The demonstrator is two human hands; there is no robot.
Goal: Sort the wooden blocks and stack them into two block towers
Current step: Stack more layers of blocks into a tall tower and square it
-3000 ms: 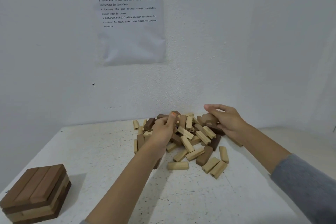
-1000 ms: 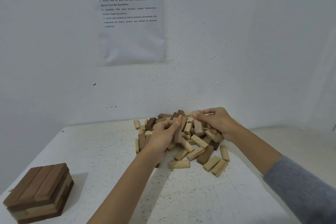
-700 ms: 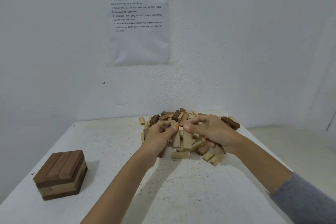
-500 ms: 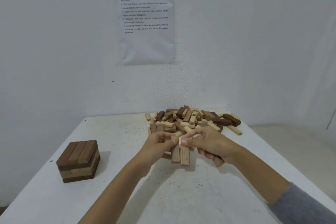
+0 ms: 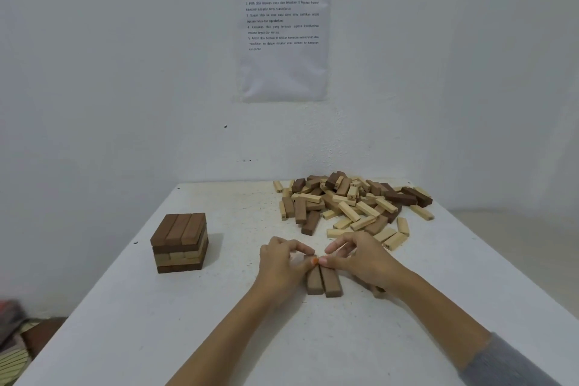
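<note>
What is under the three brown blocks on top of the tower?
Under the three brown blocks the tower shows a dark layer, then pale blocks, then a dark bottom layer. Only their outer sides show; the insides are covered.

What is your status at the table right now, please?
Pinching brown blocks with left hand and right hand, side by side on table. Started tower stands left. Loose pile behind, nothing obstructing.

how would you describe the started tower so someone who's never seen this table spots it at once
On the white table, look to the left side, well apart from the loose pile at the far right. There stands the tower, a squat cube of neatly layered blocks. Unlike the two dark blocks lying flat mid-table, it is stacked, a pale band between dark layers.
</note>
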